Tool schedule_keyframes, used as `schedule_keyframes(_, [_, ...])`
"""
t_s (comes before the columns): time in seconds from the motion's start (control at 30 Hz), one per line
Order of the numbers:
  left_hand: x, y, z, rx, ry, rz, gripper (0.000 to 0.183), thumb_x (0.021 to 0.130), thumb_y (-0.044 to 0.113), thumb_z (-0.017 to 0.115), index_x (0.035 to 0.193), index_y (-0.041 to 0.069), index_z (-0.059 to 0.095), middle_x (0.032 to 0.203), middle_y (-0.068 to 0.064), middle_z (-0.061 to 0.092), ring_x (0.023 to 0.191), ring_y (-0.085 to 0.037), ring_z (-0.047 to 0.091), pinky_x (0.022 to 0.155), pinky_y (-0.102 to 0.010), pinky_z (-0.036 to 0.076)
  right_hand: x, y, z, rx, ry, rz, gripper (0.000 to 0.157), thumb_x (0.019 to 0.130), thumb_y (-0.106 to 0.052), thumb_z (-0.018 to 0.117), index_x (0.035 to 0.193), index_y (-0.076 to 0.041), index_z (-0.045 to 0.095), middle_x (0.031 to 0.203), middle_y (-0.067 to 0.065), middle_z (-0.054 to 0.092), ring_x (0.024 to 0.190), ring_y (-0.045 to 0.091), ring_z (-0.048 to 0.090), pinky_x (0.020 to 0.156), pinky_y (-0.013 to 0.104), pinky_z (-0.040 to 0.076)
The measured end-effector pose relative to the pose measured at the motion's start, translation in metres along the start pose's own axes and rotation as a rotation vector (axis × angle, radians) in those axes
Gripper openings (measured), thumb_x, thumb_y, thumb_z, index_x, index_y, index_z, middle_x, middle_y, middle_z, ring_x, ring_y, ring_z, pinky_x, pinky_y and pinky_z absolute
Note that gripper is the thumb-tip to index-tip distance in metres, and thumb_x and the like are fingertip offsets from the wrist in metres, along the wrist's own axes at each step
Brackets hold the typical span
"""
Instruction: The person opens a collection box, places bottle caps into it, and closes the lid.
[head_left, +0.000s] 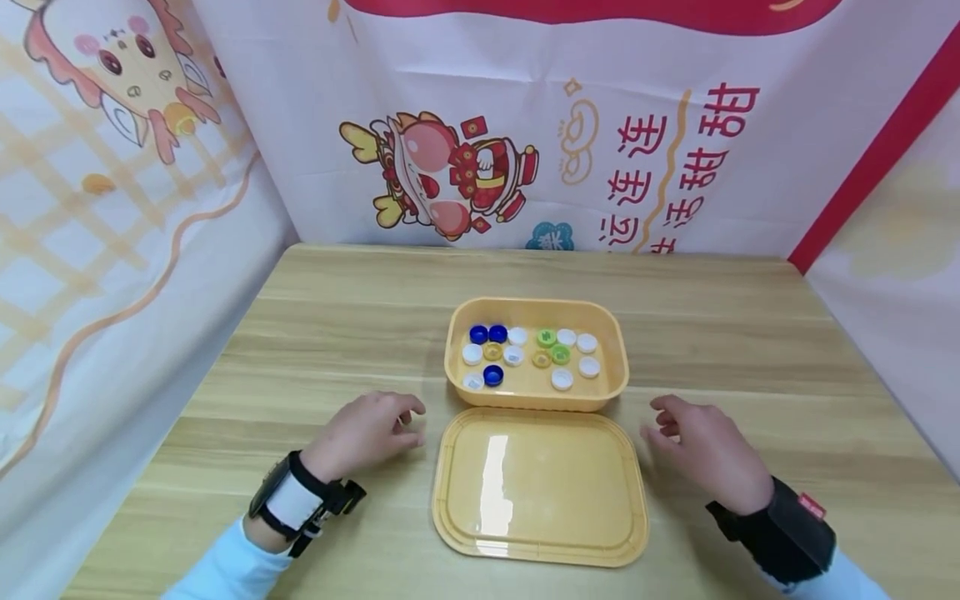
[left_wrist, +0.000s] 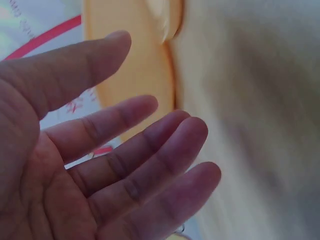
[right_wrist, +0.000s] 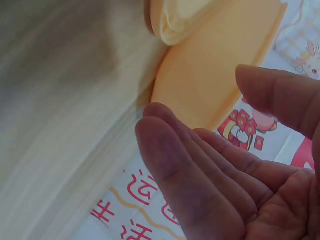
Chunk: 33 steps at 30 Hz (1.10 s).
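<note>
A yellow plastic box (head_left: 536,402) stands on the wooden table with white, dark blue, green and yellow bottle caps lying in it. In front of it lies a flat yellow lid (head_left: 570,492). To the left of both, my left hand (head_left: 367,433) hovers with relaxed fingers and nothing in its grasp; the left wrist view shows its fingers (left_wrist: 170,160) apart from the box wall (left_wrist: 135,65). On the other side my right hand (head_left: 708,450) is likewise free, its fingers (right_wrist: 170,155) loosely bent near the box (right_wrist: 205,75) without touching it.
The wooden table (head_left: 360,308) extends around the box and lid. A printed white cloth (head_left: 465,67) hangs behind its far edge, and more cloth (head_left: 97,275) hangs at the left side. Both wrists wear black straps (head_left: 787,533).
</note>
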<state>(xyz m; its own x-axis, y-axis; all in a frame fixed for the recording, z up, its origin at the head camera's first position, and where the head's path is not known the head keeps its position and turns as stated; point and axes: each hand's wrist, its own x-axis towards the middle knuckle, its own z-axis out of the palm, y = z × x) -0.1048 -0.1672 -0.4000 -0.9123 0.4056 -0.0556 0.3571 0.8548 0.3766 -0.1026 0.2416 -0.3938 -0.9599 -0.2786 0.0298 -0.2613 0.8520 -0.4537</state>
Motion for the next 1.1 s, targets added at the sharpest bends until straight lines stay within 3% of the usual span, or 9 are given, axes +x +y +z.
schedule_keyframes(0.13, [-0.003,0.004,0.010,0.000,-0.030,0.104,0.033,0.081,0.018,0.079,0.110,0.005,0.069,0.083,0.003,0.063,0.073,-0.010,0.057,0.067,-0.029,0.051,-0.006,0.002,0.005,-0.005,-0.031,-0.047,0.031,0.087,-0.012,0.071,0.112,0.006,0.063,0.096,0.016,0.069,0.080,0.024,0.067,0.067,0.043,0.057])
schedule_keyframes(0.3, [-0.006,0.006,0.017,0.014,-0.030,0.271,0.030,0.079,0.012,0.079,0.108,0.010,0.071,0.104,0.001,0.063,0.090,-0.012,0.061,0.078,-0.029,0.054,-0.012,0.008,0.011,-0.063,-0.075,-0.223,0.025,0.081,-0.002,0.076,0.105,-0.004,0.070,0.099,0.006,0.070,0.086,0.019,0.067,0.073,0.040,0.057])
schedule_keyframes(0.43, [-0.007,0.007,0.021,0.055,-0.020,0.356,0.025,0.079,0.008,0.077,0.103,0.014,0.073,0.111,0.001,0.060,0.099,-0.013,0.060,0.085,-0.028,0.053,-0.017,0.015,0.016,-0.103,-0.127,-0.366,0.028,0.078,0.002,0.076,0.102,-0.011,0.073,0.102,-0.001,0.069,0.095,0.017,0.065,0.080,0.040,0.056])
schedule_keyframes(0.6, [-0.007,0.008,0.027,0.084,-0.041,0.441,0.016,0.083,0.009,0.075,0.096,0.017,0.074,0.111,0.001,0.061,0.102,-0.012,0.057,0.086,-0.026,0.052,-0.023,0.023,0.021,-0.106,-0.160,-0.471,0.032,0.077,0.007,0.073,0.100,-0.015,0.075,0.110,0.002,0.067,0.102,0.020,0.063,0.086,0.042,0.054])
schedule_keyframes(0.73, [-0.006,0.008,0.029,0.084,-0.045,0.481,0.013,0.083,0.008,0.074,0.092,0.017,0.075,0.104,0.005,0.062,0.097,-0.009,0.057,0.082,-0.023,0.051,-0.023,0.025,0.024,-0.103,-0.158,-0.526,0.031,0.075,0.007,0.074,0.095,-0.017,0.075,0.112,0.004,0.066,0.104,0.022,0.063,0.087,0.044,0.053])
schedule_keyframes(1.1, [-0.004,0.010,0.032,0.148,-0.055,0.510,0.012,0.083,0.008,0.074,0.084,0.020,0.074,0.093,0.009,0.062,0.090,-0.007,0.056,0.075,-0.019,0.050,-0.019,0.028,0.026,-0.124,-0.188,-0.611,0.025,0.075,0.005,0.076,0.092,-0.015,0.077,0.111,0.005,0.067,0.102,0.022,0.064,0.083,0.042,0.055])
